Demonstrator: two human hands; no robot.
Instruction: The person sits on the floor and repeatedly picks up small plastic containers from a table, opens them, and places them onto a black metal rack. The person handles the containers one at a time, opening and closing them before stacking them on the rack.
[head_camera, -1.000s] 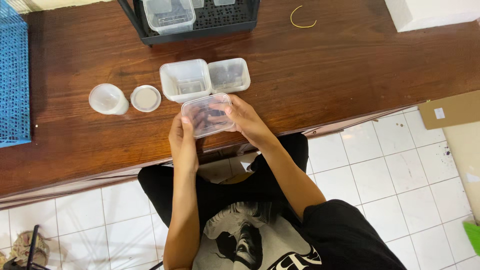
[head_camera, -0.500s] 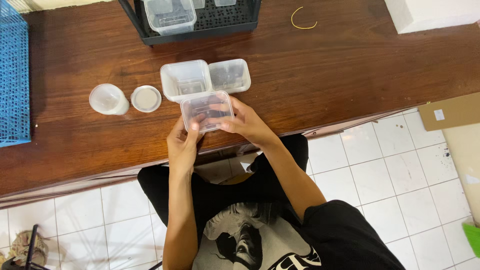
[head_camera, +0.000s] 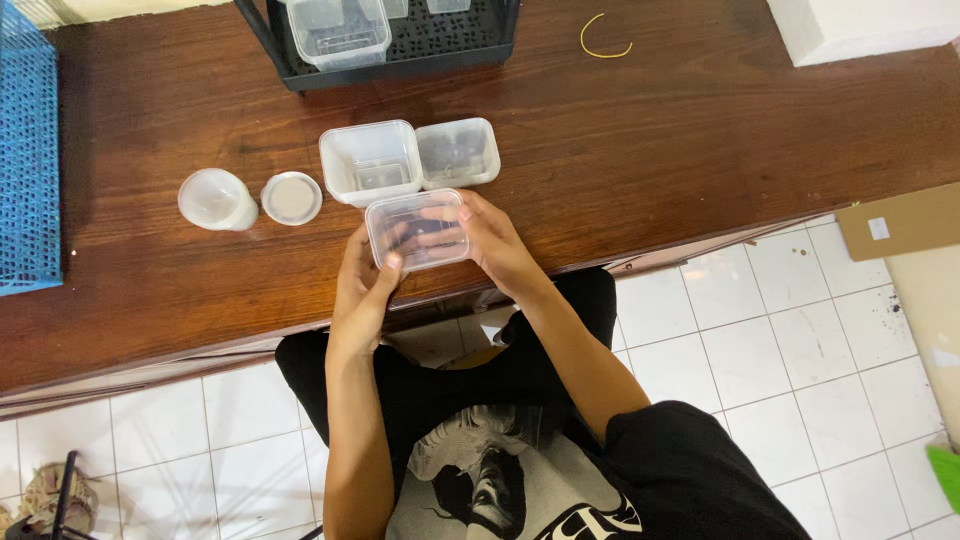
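My left hand (head_camera: 362, 282) and my right hand (head_camera: 495, 245) both hold a clear square plastic container (head_camera: 417, 230) above the near edge of the dark wooden table (head_camera: 650, 150). The left thumb presses its lower left corner; the right fingers wrap its right side and reach under it. Just beyond it stands an open white square container (head_camera: 371, 161), with a clear square lid (head_camera: 458, 152) lying beside it on the right.
A round clear cup (head_camera: 215, 198) and a round lid (head_camera: 291, 197) sit at the left. A black rack (head_camera: 400, 40) with clear containers stands at the back. A blue mesh basket (head_camera: 25, 150) is far left, a yellow rubber band (head_camera: 603, 35) lies at the back right.
The container has been turned and shifted slightly in my hands; my left hand slid down from its left side to its lower left corner.
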